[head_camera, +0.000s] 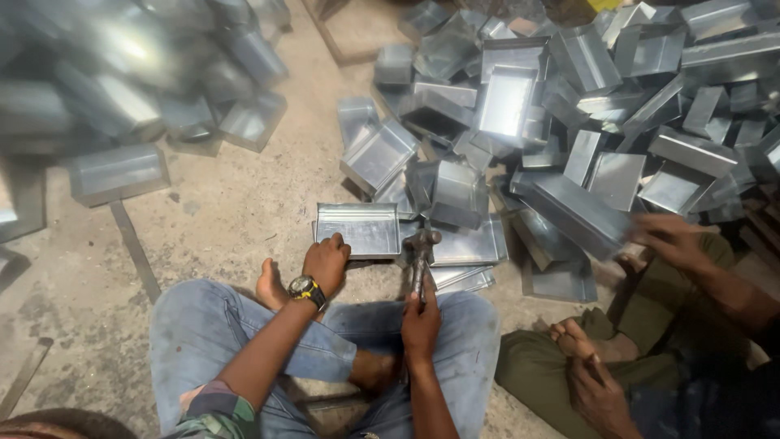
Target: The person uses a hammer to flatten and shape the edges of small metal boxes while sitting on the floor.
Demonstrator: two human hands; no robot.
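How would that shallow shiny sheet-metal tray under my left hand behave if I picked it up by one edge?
The shallow shiny sheet-metal tray is probably light for its size, since its walls look thin. Its folded rims likely keep it fairly stiff, though it may flex a little. Resting flat on the concrete floor, it should slide rather than roll, and its smooth surface could feel slippery under the left hand.

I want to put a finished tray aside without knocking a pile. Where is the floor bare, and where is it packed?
Bare concrete floor lies left of the flat tray under the left hand, between the blurred left heap and the big pile. Right of the hammer in the right hand, trays crowd up to the co-worker's hand.
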